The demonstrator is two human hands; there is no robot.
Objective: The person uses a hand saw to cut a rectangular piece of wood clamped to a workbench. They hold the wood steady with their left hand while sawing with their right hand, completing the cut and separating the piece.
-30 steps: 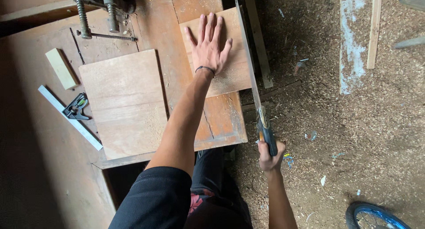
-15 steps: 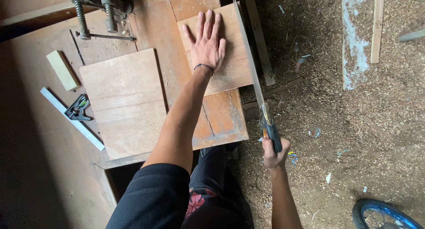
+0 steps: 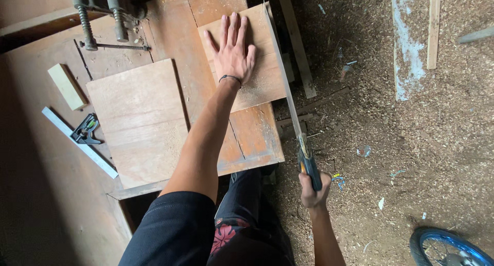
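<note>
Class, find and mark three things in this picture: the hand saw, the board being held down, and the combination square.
hand saw (image 3: 284,86), head view, middle of the blade.
board (image 3: 267,81), head view, bare face right of the left hand (image 3: 232,52).
combination square (image 3: 85,129), head view, its dark head.

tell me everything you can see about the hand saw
The hand saw has a long, thin, pale metal blade and a dark handle with a blue tint. The right hand grips the handle below the bench corner. The blade runs up along the right edge of the small wooden board, which the left hand presses flat. Sawdust lies on the board beside the blade. Teeth are too small to make out.
</note>
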